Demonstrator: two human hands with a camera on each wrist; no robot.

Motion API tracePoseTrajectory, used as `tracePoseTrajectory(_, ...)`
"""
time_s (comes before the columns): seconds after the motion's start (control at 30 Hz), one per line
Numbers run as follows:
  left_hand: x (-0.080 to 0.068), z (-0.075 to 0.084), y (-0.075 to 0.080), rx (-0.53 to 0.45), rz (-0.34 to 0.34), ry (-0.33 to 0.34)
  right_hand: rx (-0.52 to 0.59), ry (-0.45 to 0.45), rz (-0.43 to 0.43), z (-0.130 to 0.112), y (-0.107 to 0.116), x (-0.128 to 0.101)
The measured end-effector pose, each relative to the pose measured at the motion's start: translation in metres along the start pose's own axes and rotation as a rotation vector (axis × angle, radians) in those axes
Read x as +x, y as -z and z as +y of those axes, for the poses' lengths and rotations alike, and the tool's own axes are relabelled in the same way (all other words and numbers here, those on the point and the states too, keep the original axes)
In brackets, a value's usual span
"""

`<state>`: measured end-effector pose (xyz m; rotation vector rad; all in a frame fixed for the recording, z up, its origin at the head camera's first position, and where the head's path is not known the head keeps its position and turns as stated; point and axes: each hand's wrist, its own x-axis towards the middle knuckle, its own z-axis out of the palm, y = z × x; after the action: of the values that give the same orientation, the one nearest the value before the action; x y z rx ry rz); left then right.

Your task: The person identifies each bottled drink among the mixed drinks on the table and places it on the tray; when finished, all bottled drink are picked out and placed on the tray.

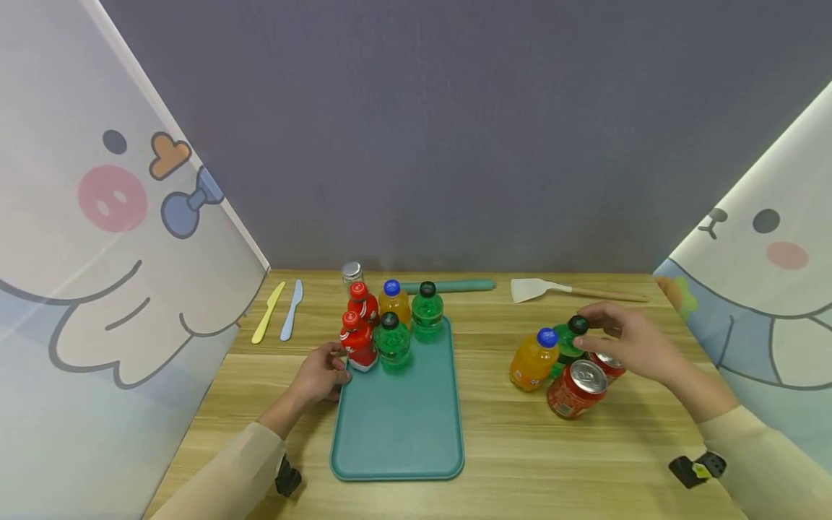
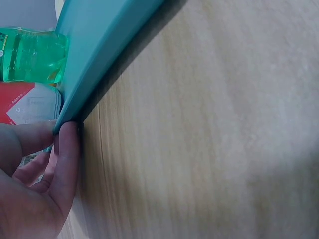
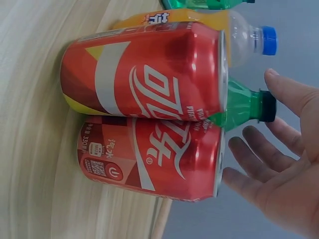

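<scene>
Green bottle point(image 1: 569, 342) under right grip point(image 1: 627, 345)

Yellow knife point(image 1: 268, 312), blue knife point(image 1: 292, 310), white spatula point(image 1: 531, 289), teal rolling pin point(image 1: 448, 287).
</scene>
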<state>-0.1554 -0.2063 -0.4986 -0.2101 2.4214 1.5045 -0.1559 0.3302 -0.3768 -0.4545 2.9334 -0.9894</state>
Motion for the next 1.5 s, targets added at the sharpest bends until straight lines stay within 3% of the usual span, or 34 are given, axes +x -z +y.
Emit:
tracePoseTrajectory(0.7,0.001,-0.003,0.001,0.008,0.002,0.014,-0.056,-0.031,-0.050,0.004,-0.008,0.011)
tracePoseTrajectory(1.2,0.005,-0.005,0.000,-0.001,0.017,-0.003,0.070,-0.093,-0.049,0.007,-0.009,0.011)
tracePoseTrajectory(1.5,0.005,-0.005,0.000,-0.001,0.015,0.003,0.091,-0.152,-0.030,0.013,-0.009,0.009)
